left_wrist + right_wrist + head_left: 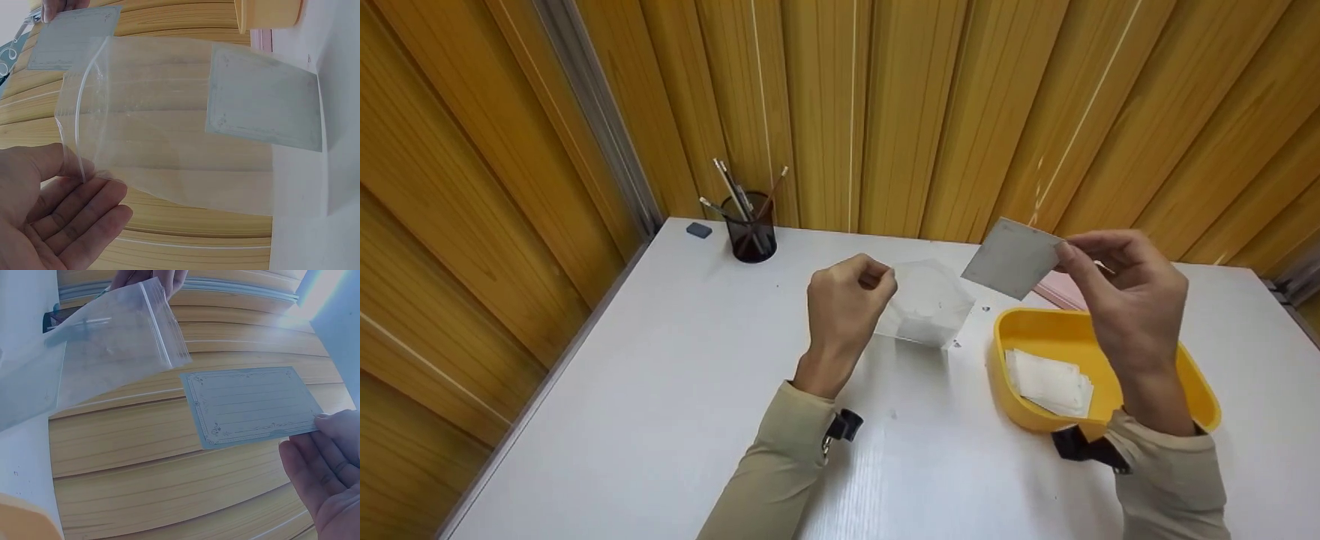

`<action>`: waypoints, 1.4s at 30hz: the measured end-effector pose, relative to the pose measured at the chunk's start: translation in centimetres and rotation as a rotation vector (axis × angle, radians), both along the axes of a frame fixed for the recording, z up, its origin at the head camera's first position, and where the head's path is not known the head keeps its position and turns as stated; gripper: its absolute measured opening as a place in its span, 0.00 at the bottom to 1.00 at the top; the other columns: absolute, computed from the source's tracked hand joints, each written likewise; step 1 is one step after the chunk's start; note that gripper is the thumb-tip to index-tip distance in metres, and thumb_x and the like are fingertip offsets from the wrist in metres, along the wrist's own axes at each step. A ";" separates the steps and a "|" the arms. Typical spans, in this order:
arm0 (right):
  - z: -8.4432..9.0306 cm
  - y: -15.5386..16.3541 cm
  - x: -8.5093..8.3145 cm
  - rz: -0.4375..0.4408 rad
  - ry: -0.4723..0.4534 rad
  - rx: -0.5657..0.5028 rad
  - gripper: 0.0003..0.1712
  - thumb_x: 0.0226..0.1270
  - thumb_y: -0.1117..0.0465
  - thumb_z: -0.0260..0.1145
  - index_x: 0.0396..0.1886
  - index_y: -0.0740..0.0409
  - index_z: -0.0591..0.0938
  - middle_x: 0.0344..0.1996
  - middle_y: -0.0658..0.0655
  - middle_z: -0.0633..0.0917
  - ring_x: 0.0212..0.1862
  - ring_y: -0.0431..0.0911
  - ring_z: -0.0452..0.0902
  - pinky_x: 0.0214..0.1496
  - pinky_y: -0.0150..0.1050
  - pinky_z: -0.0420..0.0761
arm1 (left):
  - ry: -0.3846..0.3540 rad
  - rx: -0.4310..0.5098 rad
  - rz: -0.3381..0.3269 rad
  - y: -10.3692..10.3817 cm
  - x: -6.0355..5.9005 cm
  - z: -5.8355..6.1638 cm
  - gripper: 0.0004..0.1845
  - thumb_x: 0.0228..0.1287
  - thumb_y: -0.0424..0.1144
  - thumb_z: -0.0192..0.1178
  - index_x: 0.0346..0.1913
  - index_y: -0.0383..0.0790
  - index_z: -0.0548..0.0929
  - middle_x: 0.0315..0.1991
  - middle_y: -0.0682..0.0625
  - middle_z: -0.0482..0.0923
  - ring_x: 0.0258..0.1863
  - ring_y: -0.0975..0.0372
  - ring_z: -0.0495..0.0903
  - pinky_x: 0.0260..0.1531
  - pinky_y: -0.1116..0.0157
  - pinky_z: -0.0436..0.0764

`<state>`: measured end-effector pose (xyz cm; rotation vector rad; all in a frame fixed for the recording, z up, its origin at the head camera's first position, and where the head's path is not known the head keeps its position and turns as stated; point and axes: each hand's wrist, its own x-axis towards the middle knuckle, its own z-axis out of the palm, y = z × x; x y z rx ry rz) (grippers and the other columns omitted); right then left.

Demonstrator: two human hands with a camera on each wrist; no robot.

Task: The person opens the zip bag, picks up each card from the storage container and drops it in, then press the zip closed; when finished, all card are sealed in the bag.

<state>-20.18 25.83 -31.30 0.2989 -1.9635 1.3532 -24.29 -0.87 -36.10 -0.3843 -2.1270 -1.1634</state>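
Observation:
My left hand (pixel 849 311) pinches the edge of a clear zip bag (pixel 163 112) near its zip strip. At the bottom of the bag lies a pale card (pixel 264 98). The bag hangs upright, its lower edge at the white table. Between thumb and fingers, my right hand (pixel 1136 300) holds another card (pixel 1012 259) by one corner, in the air right of the bag's top. Printed lines and a decorative border show on that card (pixel 253 405) in the right wrist view. Below the right hand, a yellow bin (pixel 1005 397) contains a stack of cards (pixel 1046 379).
A black mesh cup (pixel 752 240) with pens and pencils stands at the table's back left, beside a dark eraser (pixel 699 229). Something flat and pink (pixel 1061 289) lies behind the yellow bin. A wood-patterned wall (pixel 825 112) rises behind the white table (pixel 660 412).

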 end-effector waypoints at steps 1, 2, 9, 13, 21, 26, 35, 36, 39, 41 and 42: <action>-0.1 -0.1 0.0 -0.003 0.004 -0.010 0.13 0.71 0.73 0.71 0.51 0.76 0.82 0.43 0.53 0.88 0.45 0.43 0.88 0.54 0.29 0.82 | 0.001 -0.001 -0.001 0.1 0.0 0.0 0.05 0.62 0.27 0.70 0.29 0.35 0.91 0.24 0.49 0.87 0.22 0.62 0.85 0.27 0.68 0.83; -0.2 -0.1 0.0 -0.005 0.012 -0.017 0.13 0.71 0.74 0.71 0.51 0.76 0.82 0.43 0.53 0.88 0.45 0.43 0.88 0.54 0.29 0.83 | 0.002 -0.002 -0.003 0.1 0.0 0.0 0.05 0.62 0.27 0.70 0.29 0.35 0.91 0.24 0.49 0.87 0.22 0.62 0.86 0.27 0.68 0.83; -0.1 -0.7 0.2 0.023 0.089 -0.081 0.11 0.70 0.77 0.69 0.50 0.77 0.82 0.42 0.55 0.88 0.43 0.45 0.88 0.53 0.30 0.83 | 0.006 -0.013 0.002 0.2 0.1 0.1 0.05 0.62 0.27 0.69 0.29 0.35 0.90 0.24 0.49 0.87 0.22 0.62 0.86 0.27 0.68 0.83; -0.1 -1.2 0.5 0.071 0.133 -0.157 0.11 0.68 0.76 0.71 0.48 0.77 0.83 0.41 0.59 0.88 0.43 0.47 0.88 0.53 0.31 0.84 | 0.010 -0.015 0.000 0.3 0.1 0.0 0.05 0.62 0.27 0.69 0.29 0.36 0.90 0.24 0.49 0.87 0.22 0.63 0.85 0.27 0.68 0.83; -0.5 -2.6 0.8 0.167 0.198 -0.221 0.11 0.65 0.78 0.72 0.45 0.80 0.82 0.40 0.63 0.88 0.42 0.49 0.88 0.51 0.33 0.85 | 0.009 -0.019 -0.003 0.5 0.3 0.0 0.05 0.62 0.27 0.70 0.29 0.36 0.91 0.24 0.49 0.87 0.22 0.63 0.85 0.26 0.69 0.83; -0.8 -3.3 0.7 0.175 0.219 -0.197 0.11 0.65 0.78 0.73 0.44 0.81 0.82 0.40 0.63 0.88 0.42 0.50 0.88 0.51 0.34 0.85 | 0.009 -0.024 -0.005 0.6 0.3 0.0 0.05 0.62 0.27 0.69 0.30 0.36 0.91 0.24 0.49 0.87 0.22 0.64 0.85 0.26 0.70 0.82; -1.3 -4.4 0.4 0.239 0.223 -0.264 0.10 0.63 0.83 0.70 0.44 0.82 0.82 0.42 0.66 0.89 0.41 0.50 0.90 0.46 0.36 0.87 | 0.037 -0.032 -0.018 0.6 0.2 -0.1 0.05 0.62 0.26 0.69 0.29 0.35 0.91 0.24 0.49 0.87 0.22 0.62 0.86 0.27 0.70 0.83; -1.4 -4.5 0.4 0.222 0.216 -0.243 0.10 0.63 0.82 0.70 0.44 0.81 0.82 0.42 0.65 0.89 0.41 0.49 0.89 0.47 0.35 0.87 | 0.038 -0.032 -0.018 0.6 0.2 -0.1 0.05 0.62 0.26 0.69 0.29 0.35 0.91 0.24 0.49 0.87 0.22 0.62 0.86 0.27 0.70 0.83; -1.7 -4.7 0.4 0.194 0.185 -0.192 0.10 0.64 0.83 0.69 0.45 0.80 0.82 0.43 0.63 0.89 0.41 0.47 0.88 0.49 0.34 0.86 | 0.035 -0.036 -0.017 0.6 0.3 0.0 0.05 0.62 0.27 0.69 0.29 0.35 0.91 0.24 0.49 0.87 0.22 0.62 0.86 0.27 0.70 0.83; -1.9 -4.8 0.3 0.185 0.169 -0.157 0.11 0.64 0.83 0.69 0.45 0.79 0.82 0.42 0.62 0.88 0.41 0.46 0.88 0.49 0.33 0.85 | 0.029 -0.037 -0.017 0.6 0.3 0.0 0.05 0.62 0.27 0.69 0.29 0.35 0.91 0.24 0.49 0.87 0.22 0.62 0.86 0.27 0.70 0.83; -2.1 -4.9 0.2 0.183 0.164 -0.139 0.11 0.64 0.83 0.70 0.45 0.79 0.82 0.42 0.61 0.88 0.40 0.46 0.87 0.48 0.33 0.85 | 0.025 -0.037 -0.017 0.6 0.3 0.0 0.05 0.62 0.27 0.69 0.30 0.35 0.91 0.24 0.49 0.88 0.22 0.62 0.86 0.27 0.70 0.83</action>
